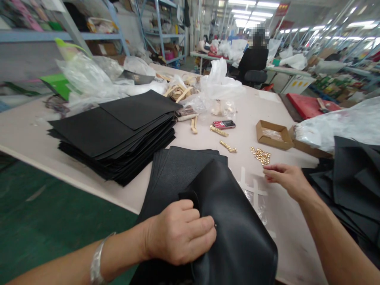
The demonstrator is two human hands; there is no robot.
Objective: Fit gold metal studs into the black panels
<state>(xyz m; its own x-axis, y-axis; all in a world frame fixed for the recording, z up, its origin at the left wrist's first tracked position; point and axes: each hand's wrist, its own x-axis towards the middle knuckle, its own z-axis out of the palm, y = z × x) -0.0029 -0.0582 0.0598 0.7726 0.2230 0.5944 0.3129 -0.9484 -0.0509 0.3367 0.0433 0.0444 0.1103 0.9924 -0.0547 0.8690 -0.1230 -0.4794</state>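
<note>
Black faux-leather piece (pixel 234 221) stands tilted up off the table's near edge, in front of you, with its top fold leaning toward the far side; your left hand (pixel 178 233) closes on it, fingers curled and pressed against a folded edge, thumb hidden; your right hand (pixel 286 182) hovers just off the table, empty, fingers loosely together and extended, nearest a cluster of gold studs (pixel 260 155).

Under the raised piece lies a shorter stack of black sheets (pixel 184 170); a taller stack of black sheets (pixel 115 126) sits farther left; a loose black pile (pixel 353 186) lies by your right arm; a silver bangle (pixel 97 259) circles your left wrist.

Open cardboard tray (pixel 273 142) holds a clear plastic bag (pixel 272 134); two gold stud strips (pixel 219 131) lie loose on the pale table (pixel 285 245), beside a red keypad phone (pixel 224 124), its markings too small to read; tan straps (pixel 179 91) sit among white plastic bags (pixel 218 81); beyond, a seated co-worker (pixel 252 59) in black faces away.
</note>
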